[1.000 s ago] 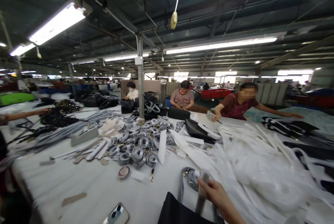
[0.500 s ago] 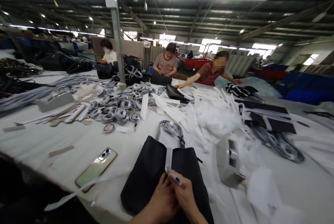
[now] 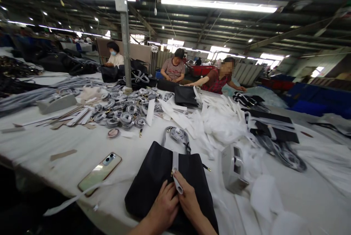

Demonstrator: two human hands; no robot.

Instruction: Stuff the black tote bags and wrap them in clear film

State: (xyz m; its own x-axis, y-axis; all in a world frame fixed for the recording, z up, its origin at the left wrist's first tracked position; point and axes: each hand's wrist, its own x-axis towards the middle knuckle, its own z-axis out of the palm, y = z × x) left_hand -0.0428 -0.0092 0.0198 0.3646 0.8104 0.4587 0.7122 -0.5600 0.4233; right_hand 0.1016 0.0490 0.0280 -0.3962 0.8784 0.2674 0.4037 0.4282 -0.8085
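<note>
A black handbag (image 3: 145,180) lies on the table in front of me. A white strip (image 3: 175,160) runs down over its top edge, and its lower end curls into a loop. My right hand (image 3: 188,196) pinches that curled end between thumb and fingers. Beside it, my left hand (image 3: 164,204) rests on the bag's front with its fingers stretched out over the black surface. A small gold piece shows near the right fingertips. Above the bag's opening lies a wrapped grey strap coil (image 3: 177,134) within the handle.
A phone (image 3: 100,173) lies to the left, with a loose white strip across its lower end. A tape dispenser (image 3: 233,169) stands to the right. Farther back are several coiled straps (image 3: 127,118), white wrapping (image 3: 226,127) and a metal post (image 3: 125,37). Several people work across the table.
My left hand has spread its fingers and moved slightly left, away from the right. The strip's end now shows as an open curl. Across the table, a black bag has been laid flatter.
</note>
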